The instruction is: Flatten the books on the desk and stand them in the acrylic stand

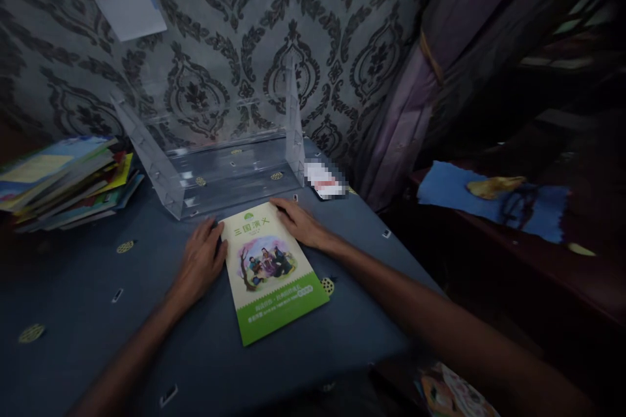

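Observation:
A thin book with a green and cream cover (270, 270) lies flat on the blue patterned tablecloth (88, 287). My left hand (200, 260) rests against the book's left edge near its top corner, fingers together. At the book's upper right corner sits my right hand (299, 221), palm down, fingers touching the cover. Neither hand has lifted the book. Just beyond the book stands a clear acrylic rack (220, 156) with upright side panels, nothing inside it.
A stack of colourful books (63, 182) lies at the left of the table. A small blurred card (323, 179) sits right of the rack. Patterned wallpaper backs the table; a purple curtain (430, 71) and a dark bench with a blue cloth (489, 199) are at the right.

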{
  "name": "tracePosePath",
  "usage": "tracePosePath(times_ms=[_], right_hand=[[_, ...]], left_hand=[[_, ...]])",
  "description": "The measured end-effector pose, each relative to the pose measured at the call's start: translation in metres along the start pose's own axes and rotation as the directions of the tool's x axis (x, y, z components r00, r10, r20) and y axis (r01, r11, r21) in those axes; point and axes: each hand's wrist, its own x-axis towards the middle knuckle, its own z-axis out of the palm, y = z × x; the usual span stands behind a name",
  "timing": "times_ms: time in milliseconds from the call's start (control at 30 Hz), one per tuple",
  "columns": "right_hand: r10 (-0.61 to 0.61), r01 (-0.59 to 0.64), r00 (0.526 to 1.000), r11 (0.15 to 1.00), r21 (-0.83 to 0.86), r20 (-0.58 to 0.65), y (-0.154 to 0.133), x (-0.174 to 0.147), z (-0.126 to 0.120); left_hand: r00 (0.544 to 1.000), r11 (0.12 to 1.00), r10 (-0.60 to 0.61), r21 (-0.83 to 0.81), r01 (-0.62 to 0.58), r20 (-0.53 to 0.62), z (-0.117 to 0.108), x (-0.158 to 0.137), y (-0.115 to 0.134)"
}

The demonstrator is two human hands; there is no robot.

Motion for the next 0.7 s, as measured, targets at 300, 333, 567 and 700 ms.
tracePosePath(times_ms=[300,333,567,700], right_hand=[[0.063,-0.047,0.997,0.943,0.329,-0.039,0.013,0.006,-0.003],[0.066,-0.048,0.997,0.942,0.333,-0.044,0.013,0.006,-0.003],[0.067,-0.044,0.995,0.959,0.278,-0.075,0.006,0.002,-0.005],[0.054,-0.032,0.994,0.974,0.225,-0.092,0.003,0.0,-0.003]], left_hand=[[0.97,0.972,0.228,-0.078,-0.222,0.082,0.016,0.06,0.043],[0.965,0.966,0.246,-0.098,-0.237,0.086,0.02,0.067,0.047],[0.953,0.942,0.293,-0.195,-0.274,0.072,0.036,0.089,0.059],[0.959,0.95,0.273,-0.175,-0.258,0.07,0.038,0.087,0.058]])
